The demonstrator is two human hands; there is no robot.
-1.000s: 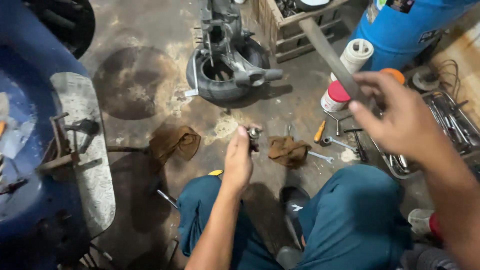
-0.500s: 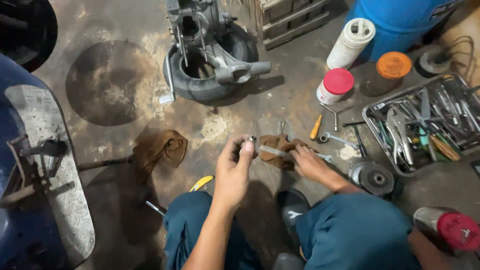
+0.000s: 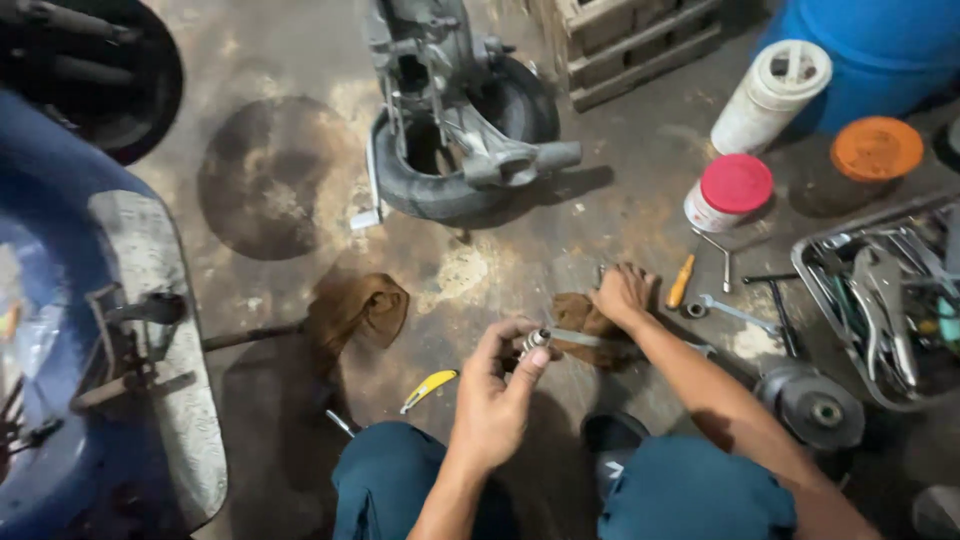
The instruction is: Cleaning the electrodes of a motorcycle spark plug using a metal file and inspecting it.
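1. Down on the oily concrete floor (image 3: 300, 60), the left hand (image 3: 497, 400) is pinched shut around a small metal part (image 3: 535, 340), thumb and fingertips gripping its near end.
2. Right hand (image 3: 622, 293) sits at about 2 o'clock from the left, fingers curled down onto a brown rag (image 3: 580, 318). Can't tell if it's actually clamping anything under there.
3. A thin grey shaft (image 3: 575, 338) runs from the part toward the rag, so the part lies between both hands, touching the left and just beside the right.
4. Step-wise this looks like cleaning or checking the part by hand. My guess is the next move needs a firm pinch from the left plus a steady wipe or twist from the right.
5. Other stuff around: an orange-handled screwdriver (image 3: 680, 282) and a wrench (image 3: 737, 313) at 3 o'clock of the right hand, a tool tray (image 3: 815, 290) further out, and an engine casing (image 3: 450, 110) sitting in a tyre (image 3: 400, 180) at 12 o'clock.
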